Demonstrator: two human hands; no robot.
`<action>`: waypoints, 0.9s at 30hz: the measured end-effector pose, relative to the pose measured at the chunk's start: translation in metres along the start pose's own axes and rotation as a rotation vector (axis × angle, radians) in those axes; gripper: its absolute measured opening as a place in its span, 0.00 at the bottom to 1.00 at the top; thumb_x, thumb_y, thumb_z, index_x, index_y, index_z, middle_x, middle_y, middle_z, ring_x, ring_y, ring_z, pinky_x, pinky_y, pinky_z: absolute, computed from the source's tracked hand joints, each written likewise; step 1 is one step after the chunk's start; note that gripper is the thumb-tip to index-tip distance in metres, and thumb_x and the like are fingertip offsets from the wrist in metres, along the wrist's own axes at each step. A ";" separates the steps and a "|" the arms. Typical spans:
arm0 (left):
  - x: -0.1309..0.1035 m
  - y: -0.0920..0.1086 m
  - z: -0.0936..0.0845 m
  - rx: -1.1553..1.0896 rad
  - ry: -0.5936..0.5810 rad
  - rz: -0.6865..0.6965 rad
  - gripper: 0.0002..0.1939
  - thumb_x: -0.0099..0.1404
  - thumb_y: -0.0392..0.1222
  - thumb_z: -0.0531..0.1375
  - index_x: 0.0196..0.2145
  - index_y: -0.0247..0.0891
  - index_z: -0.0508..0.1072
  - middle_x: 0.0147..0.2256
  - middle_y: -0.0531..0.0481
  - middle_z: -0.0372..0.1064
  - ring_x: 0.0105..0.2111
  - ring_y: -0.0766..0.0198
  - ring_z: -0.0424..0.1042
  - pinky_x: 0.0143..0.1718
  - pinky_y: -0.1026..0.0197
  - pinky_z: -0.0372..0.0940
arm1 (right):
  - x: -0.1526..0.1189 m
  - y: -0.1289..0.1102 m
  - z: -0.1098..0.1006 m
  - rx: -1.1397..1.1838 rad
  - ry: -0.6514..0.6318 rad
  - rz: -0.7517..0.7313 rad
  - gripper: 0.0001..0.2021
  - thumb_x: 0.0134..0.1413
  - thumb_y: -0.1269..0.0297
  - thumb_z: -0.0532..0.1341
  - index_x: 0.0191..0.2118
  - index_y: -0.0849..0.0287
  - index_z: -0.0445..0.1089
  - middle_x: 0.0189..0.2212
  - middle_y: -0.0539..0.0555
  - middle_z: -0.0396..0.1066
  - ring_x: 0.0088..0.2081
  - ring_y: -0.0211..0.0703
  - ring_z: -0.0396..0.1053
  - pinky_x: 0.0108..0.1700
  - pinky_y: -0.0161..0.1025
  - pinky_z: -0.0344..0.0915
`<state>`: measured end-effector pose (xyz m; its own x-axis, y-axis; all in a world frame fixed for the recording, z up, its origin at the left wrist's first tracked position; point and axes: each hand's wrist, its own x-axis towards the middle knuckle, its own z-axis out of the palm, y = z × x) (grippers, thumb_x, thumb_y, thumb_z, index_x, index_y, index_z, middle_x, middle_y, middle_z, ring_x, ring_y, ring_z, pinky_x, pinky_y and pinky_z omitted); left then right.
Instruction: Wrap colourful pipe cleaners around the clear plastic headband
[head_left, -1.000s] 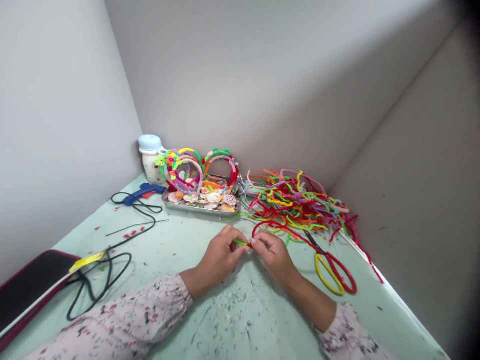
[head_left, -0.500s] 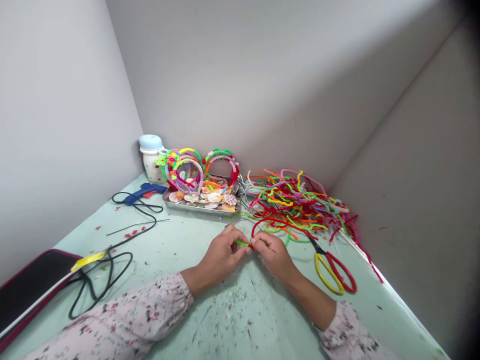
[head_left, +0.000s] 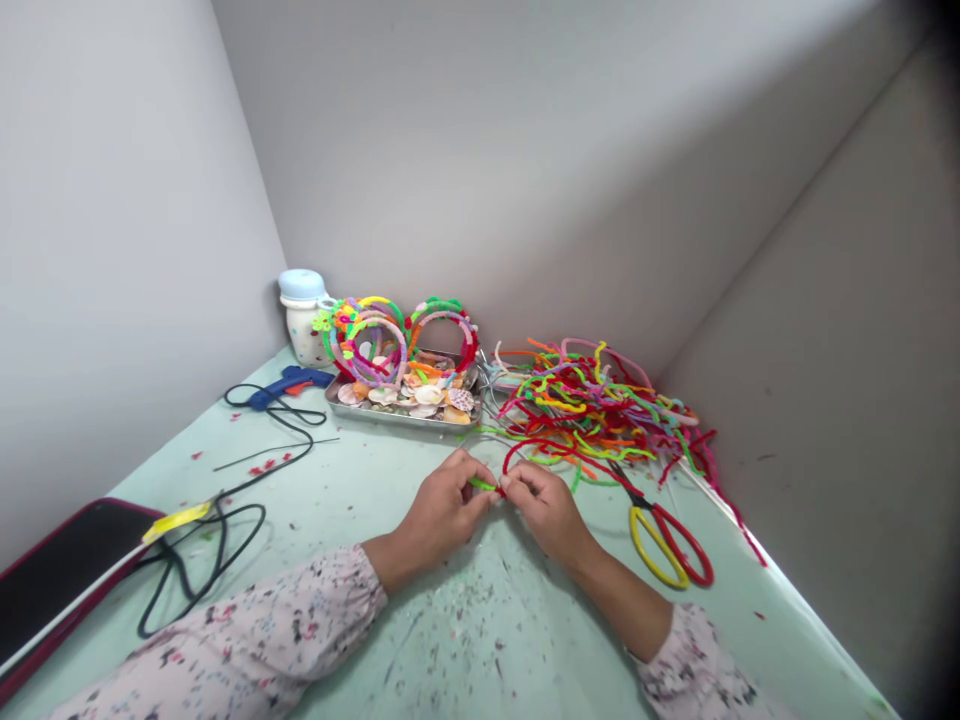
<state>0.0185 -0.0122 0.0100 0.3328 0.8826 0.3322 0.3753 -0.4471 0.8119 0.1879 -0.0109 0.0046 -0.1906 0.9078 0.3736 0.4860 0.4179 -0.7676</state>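
Observation:
My left hand (head_left: 448, 503) pinches a short green pipe cleaner (head_left: 482, 485) between thumb and fingertips, low over the middle of the table. Right beside it, my right hand (head_left: 541, 502) is closed on a red pipe cleaner (head_left: 536, 442). From those fingers the red one arches up and over to the right, toward the scissors. Its red end meets the green piece between my two hands; how they are joined there is too small to make out. Scissors (head_left: 660, 535) with one yellow and one red handle lie to the right of my right hand.
Behind my right hand spreads a tangled heap of coloured pipe cleaners (head_left: 592, 400). A metal tray (head_left: 405, 421) holds shells and fuzzy headbands (head_left: 442, 312). To the left are a white jar (head_left: 304, 325), a blue glue gun (head_left: 292, 380), black cord (head_left: 247, 480) and a dark tablet (head_left: 71, 560).
Hardly anything differs. Both hands stay in place with their grip, and the red pipe cleaner's far end has shifted slightly over the scissors.

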 end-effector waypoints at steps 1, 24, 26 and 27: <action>0.000 0.000 0.000 -0.003 0.006 -0.002 0.04 0.59 0.39 0.58 0.33 0.38 0.72 0.31 0.52 0.61 0.29 0.67 0.61 0.30 0.65 0.56 | 0.000 -0.001 0.000 -0.008 0.012 -0.011 0.12 0.56 0.64 0.55 0.22 0.59 0.63 0.22 0.48 0.63 0.30 0.39 0.61 0.35 0.36 0.57; 0.002 -0.001 -0.004 -0.137 0.089 -0.046 0.08 0.63 0.43 0.55 0.35 0.36 0.70 0.32 0.51 0.62 0.31 0.66 0.63 0.32 0.65 0.58 | -0.002 -0.008 -0.002 -0.126 0.175 -0.279 0.04 0.51 0.70 0.60 0.35 0.56 0.65 0.34 0.52 0.66 0.40 0.45 0.64 0.46 0.44 0.60; 0.002 -0.001 -0.004 -0.135 0.086 -0.046 0.08 0.63 0.43 0.54 0.35 0.36 0.70 0.32 0.51 0.62 0.31 0.66 0.63 0.32 0.65 0.58 | -0.002 -0.008 -0.002 -0.140 0.162 -0.298 0.04 0.52 0.70 0.60 0.35 0.56 0.65 0.35 0.52 0.67 0.40 0.45 0.64 0.46 0.45 0.60; 0.002 0.000 -0.005 -0.133 0.085 -0.050 0.09 0.63 0.43 0.54 0.35 0.36 0.70 0.32 0.51 0.62 0.31 0.66 0.63 0.32 0.65 0.57 | -0.002 -0.008 -0.002 -0.142 0.157 -0.303 0.04 0.52 0.70 0.60 0.35 0.56 0.66 0.35 0.52 0.67 0.40 0.45 0.65 0.46 0.45 0.60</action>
<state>0.0150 -0.0099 0.0125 0.2403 0.9149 0.3244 0.2697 -0.3840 0.8831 0.1862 -0.0158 0.0113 -0.2160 0.7224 0.6569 0.5432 0.6479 -0.5340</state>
